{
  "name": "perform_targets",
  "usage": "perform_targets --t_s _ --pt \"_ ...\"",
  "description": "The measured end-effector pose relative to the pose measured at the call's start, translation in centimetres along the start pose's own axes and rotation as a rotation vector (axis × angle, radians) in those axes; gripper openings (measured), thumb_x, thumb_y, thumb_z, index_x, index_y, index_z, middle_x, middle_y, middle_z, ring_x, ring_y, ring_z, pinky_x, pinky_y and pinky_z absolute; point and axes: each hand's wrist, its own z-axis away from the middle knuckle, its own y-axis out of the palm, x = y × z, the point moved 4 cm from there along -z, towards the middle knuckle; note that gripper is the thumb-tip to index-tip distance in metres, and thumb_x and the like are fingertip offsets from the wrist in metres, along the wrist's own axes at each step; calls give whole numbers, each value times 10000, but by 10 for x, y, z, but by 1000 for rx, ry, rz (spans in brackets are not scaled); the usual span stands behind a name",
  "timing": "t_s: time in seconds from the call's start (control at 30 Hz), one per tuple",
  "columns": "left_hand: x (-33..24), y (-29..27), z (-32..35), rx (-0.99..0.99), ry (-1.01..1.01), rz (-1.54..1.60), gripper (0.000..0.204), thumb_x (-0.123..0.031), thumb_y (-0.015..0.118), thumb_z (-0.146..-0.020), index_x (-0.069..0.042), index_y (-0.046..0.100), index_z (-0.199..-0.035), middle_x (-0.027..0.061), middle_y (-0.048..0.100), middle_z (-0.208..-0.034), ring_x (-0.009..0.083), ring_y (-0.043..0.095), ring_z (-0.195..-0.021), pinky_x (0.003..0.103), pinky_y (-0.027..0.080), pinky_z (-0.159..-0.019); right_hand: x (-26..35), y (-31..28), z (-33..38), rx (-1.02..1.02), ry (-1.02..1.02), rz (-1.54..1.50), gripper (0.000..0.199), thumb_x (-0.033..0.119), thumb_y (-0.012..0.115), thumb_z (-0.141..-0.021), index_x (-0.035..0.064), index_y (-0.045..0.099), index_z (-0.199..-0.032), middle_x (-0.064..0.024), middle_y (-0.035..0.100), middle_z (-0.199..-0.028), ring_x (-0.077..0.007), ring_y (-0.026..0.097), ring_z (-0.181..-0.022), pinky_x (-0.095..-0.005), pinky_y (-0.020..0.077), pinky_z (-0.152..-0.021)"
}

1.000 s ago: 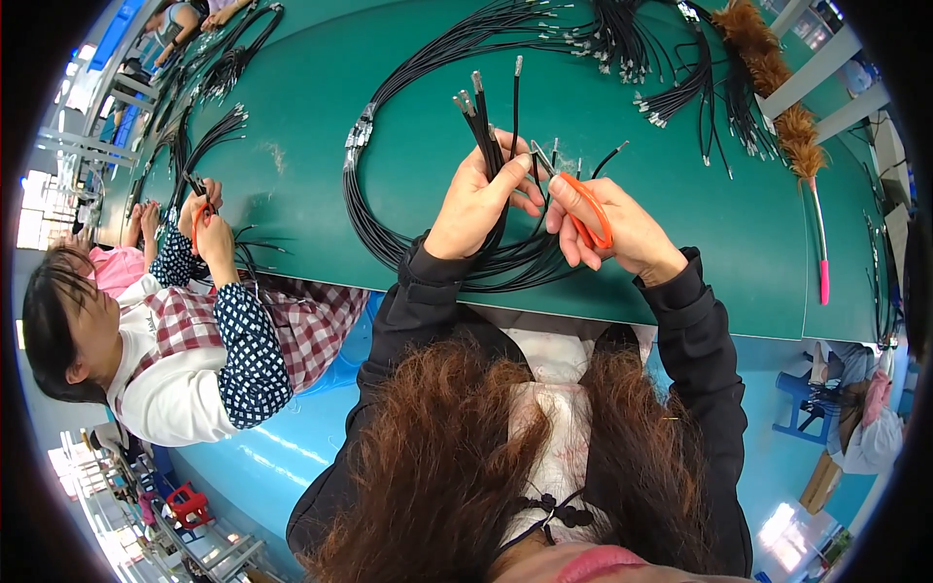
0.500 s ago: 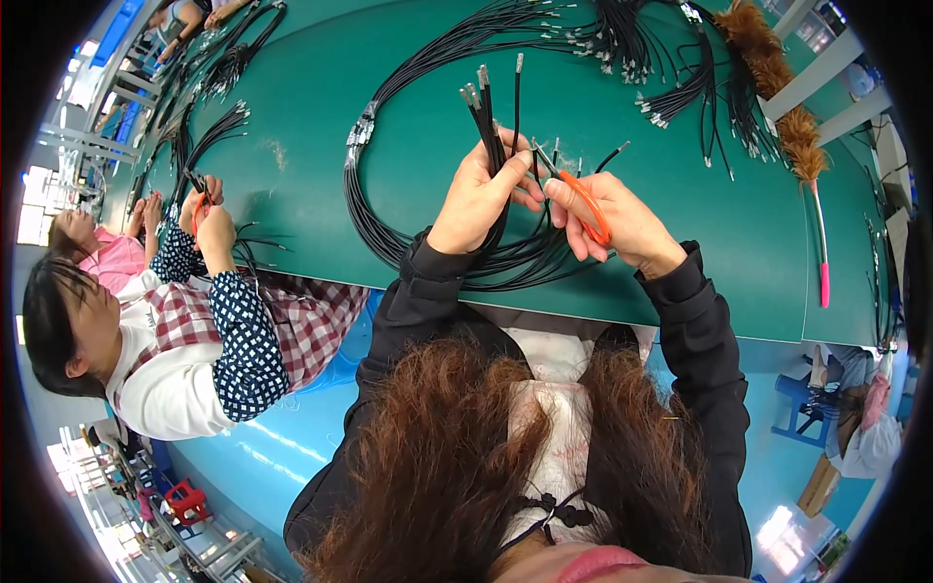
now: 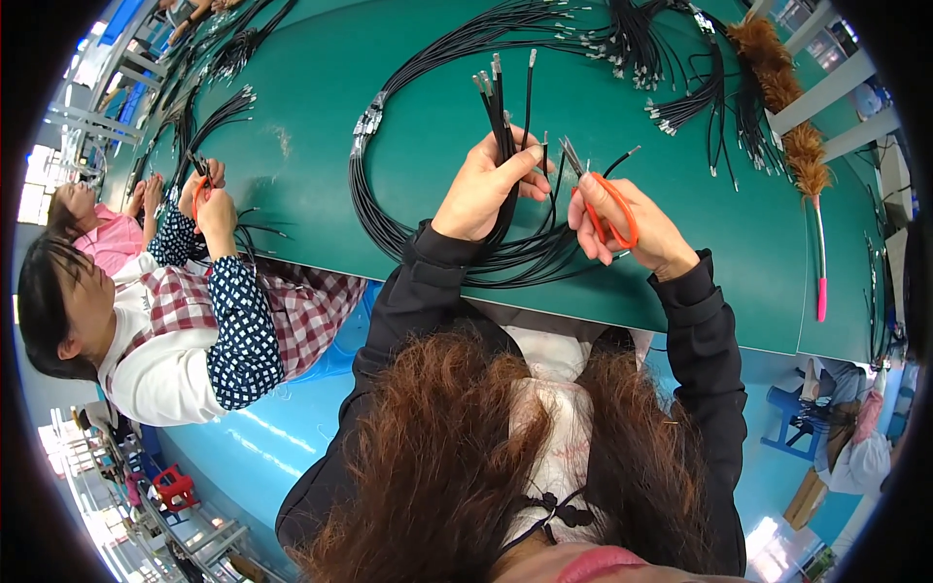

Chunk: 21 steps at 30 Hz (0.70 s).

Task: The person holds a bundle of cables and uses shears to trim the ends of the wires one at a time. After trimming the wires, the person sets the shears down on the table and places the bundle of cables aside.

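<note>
Orange-handled scissors (image 3: 625,202) have been drawn right, away from the left hand (image 3: 480,189), since the earlier frame. They are gripped in the right hand (image 3: 651,231), blades slightly parted. Black cables (image 3: 504,155) are clasped in the left, silver ends sticking out. A cable loop (image 3: 362,185) is laid on the green tabletop (image 3: 301,194). Feather duster (image 3: 806,160) and more cable bundles (image 3: 637,44) are seen far right.

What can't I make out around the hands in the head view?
In the head view:
Black cables: their gripped stretch is hidden by the left hand.
Orange-handled scissors: handle loops partly covered by the right hand.
Silver tips: too small to judge their finish.
Cable cluster: cut off by the top edge.
</note>
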Motion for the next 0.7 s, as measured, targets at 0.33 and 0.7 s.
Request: perform_targets --t_s 0.33,0.7 --pt "-1 0 2 37 -48 26 197 -166 599 -893 -30 508 -1002 78 601 -904 151 615 -760 261 501 -677 -3 6 -3 72 48 33 550 512 450 -928 16 554 -713 -69 540 -488 -105 454 -350 -214 358 -375" --pt "-1 -2 1 66 -83 41 166 -155 602 -879 -24 531 -951 60 586 -876 140 606 -758 260 503 -694 -3 4 -10 43 44 72 544 508 486 -916 16 550 -694 -59 524 -463 -94 430 -328 -209 330 -349"
